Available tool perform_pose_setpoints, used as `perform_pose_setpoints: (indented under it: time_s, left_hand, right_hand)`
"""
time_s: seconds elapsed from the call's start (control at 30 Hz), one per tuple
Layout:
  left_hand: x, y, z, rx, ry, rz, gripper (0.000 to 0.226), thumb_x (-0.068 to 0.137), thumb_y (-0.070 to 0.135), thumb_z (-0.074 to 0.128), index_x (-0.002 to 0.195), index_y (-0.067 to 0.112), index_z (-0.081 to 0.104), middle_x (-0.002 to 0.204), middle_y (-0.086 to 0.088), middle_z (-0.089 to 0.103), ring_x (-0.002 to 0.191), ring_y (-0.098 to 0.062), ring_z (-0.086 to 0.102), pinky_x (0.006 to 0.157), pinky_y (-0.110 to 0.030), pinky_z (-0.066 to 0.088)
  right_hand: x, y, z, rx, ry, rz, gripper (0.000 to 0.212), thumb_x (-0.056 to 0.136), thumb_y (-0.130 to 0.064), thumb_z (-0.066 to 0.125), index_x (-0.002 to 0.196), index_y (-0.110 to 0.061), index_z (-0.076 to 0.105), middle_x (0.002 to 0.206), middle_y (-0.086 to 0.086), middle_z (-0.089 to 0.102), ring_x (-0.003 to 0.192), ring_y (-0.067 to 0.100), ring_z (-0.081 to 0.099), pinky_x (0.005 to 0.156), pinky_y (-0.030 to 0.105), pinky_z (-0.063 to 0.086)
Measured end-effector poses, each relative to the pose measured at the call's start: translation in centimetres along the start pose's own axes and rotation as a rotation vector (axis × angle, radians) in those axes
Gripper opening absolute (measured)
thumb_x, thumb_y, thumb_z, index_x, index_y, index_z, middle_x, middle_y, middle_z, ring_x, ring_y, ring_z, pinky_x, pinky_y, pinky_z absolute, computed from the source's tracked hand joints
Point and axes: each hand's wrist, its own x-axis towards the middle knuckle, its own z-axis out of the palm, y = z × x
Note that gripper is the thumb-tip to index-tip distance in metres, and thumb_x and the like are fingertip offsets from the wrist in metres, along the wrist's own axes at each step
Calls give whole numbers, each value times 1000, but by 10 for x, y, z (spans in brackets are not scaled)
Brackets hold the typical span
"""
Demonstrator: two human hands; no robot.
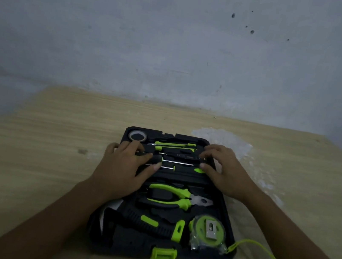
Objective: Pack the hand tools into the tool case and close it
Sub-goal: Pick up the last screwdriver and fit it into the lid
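A black tool case (227,219) lies open on the table, its green latch (163,256) at the near edge. Seated in it are green-handled pliers (174,197), a hammer (150,223), a green tape measure (207,232), a tape roll (137,135) and several screwdrivers (174,145). My left hand (122,166) rests flat on the handle end of a black screwdriver (173,162) in the upper tray. My right hand (225,174) presses fingertips on the right end of that row. Whether either hand grips a tool is unclear.
The case sits mid-table on a pale wooden top (53,133). A whitish scuffed patch (227,138) lies behind the case at right. The tape measure's green strap (269,254) trails onto the table at right. A grey wall (179,41) stands behind.
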Motion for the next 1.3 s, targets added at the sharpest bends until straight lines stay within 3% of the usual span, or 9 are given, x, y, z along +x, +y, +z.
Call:
perform_pose_setpoints:
  time_s: [0.1, 0.23, 0.4, 0.53, 0.73, 0.9, 0.97, 1.1, 1.3]
  left_hand:
    - [-5, 5, -2, -40, -23, 9, 66, 86, 69, 24, 114, 29, 68, 120, 3, 55, 117, -21, 49, 97, -45, 21]
    - [-9, 31, -7, -190, -102, 114, 67, 83, 72, 26, 118, 31, 65, 127, 8, 50, 125, -13, 40, 102, -44, 17]
    - [-18, 76, -17, -341, -210, 284, 57, 86, 70, 32, 121, 35, 61, 121, 18, 47, 120, -2, 37, 106, -38, 13]
    - [-20, 98, -16, -373, -353, 387, 50, 90, 63, 40, 127, 34, 57, 125, 16, 46, 120, 0, 35, 107, -35, 14]
    - [-17, 109, -5, -369, -411, 406, 49, 91, 60, 42, 130, 32, 54, 128, 14, 49, 119, -1, 40, 106, -38, 23]
    - [-14, 109, -5, -377, -406, 433, 50, 89, 63, 43, 126, 33, 57, 123, 14, 53, 112, -1, 44, 101, -37, 27]
    - [-12, 109, -7, -392, -402, 441, 48, 87, 63, 45, 122, 33, 60, 117, 13, 54, 103, -1, 44, 98, -34, 28]
    - [-7, 107, -5, -442, -388, 491, 47, 86, 65, 48, 113, 31, 67, 103, 12, 55, 85, -1, 46, 85, -30, 31]
    - [-10, 105, 0, -423, -338, 493, 52, 85, 67, 46, 114, 30, 68, 102, 12, 58, 89, -3, 51, 85, -28, 32]
  right_hand:
    - [-33, -8, -21, 98, -112, 63, 20, 93, -38, 55, 106, -24, 63, 109, -7, 61, 100, 8, 56, 81, 20, 43]
    - [-70, -25, -56, 221, -285, 117, 24, 87, -47, 57, 87, -24, 66, 87, -7, 67, 72, 1, 60, 63, 14, 45]
    - [-96, -32, -81, 254, -621, 159, 23, 77, -36, 79, 87, -21, 65, 90, -3, 74, 81, 7, 68, 68, 18, 48]
    - [-103, -26, -80, 372, -728, 185, 13, 83, -18, 75, 92, -16, 65, 83, 1, 76, 73, 13, 68, 70, 26, 50]
    - [-100, -14, -72, 519, -538, 166, 11, 90, -17, 65, 96, -13, 73, 86, 0, 73, 80, 12, 66, 76, 25, 50]
    - [-92, -10, -52, 450, -380, 161, 8, 85, -24, 72, 91, -19, 76, 83, 5, 74, 74, 23, 66, 69, 34, 52]
    - [-92, -11, -49, 381, -330, 129, 7, 84, -27, 73, 89, -24, 77, 81, 0, 72, 72, 19, 64, 66, 30, 51]
    - [-89, -15, -40, 255, -252, 85, 6, 82, -29, 74, 87, -30, 78, 87, -7, 63, 81, 9, 61, 75, 30, 52]
    - [-77, -21, -26, 154, -146, 121, 10, 82, -27, 74, 87, -21, 79, 85, -3, 56, 78, 11, 56, 71, 29, 47]
